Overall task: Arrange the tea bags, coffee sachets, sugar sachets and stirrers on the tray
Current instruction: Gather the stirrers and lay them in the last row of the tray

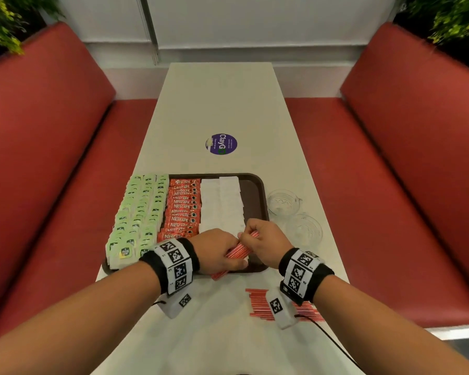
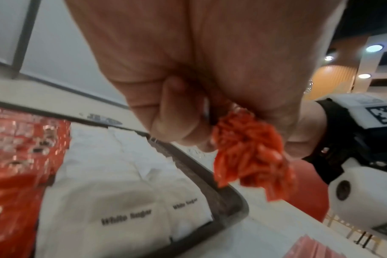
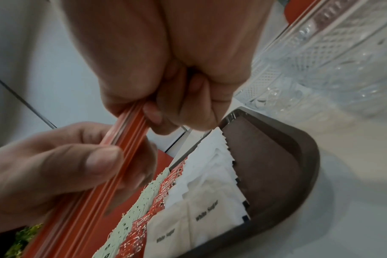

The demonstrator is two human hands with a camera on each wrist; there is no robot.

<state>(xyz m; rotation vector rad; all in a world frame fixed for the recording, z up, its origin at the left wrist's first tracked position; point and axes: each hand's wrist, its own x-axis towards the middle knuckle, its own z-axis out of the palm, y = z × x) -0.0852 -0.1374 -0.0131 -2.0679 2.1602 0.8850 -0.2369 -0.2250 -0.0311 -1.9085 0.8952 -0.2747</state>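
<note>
Glossy foil coffee sachets (image 1: 181,209), matt paper sugar sachets (image 1: 222,204), cut-glass dishes (image 1: 283,203)

I see the tray (image 1: 263,190) on the table (image 1: 220,104). In it, tea bags (image 1: 138,209) lie left, coffee (image 1: 183,208) in the middle, sugar (image 1: 222,204) right. Two glass bowls (image 1: 283,203) sit right of the tray. More stirrers (image 1: 257,303) lie on the table near me.

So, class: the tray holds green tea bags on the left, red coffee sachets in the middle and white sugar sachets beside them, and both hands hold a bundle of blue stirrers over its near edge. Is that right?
Not quite: the stirrers are red, not blue, as the head view shows. The rest stands: on the tray lie tea bags, coffee sachets and sugar sachets, with the left hand and right hand holding the bundle.
</note>
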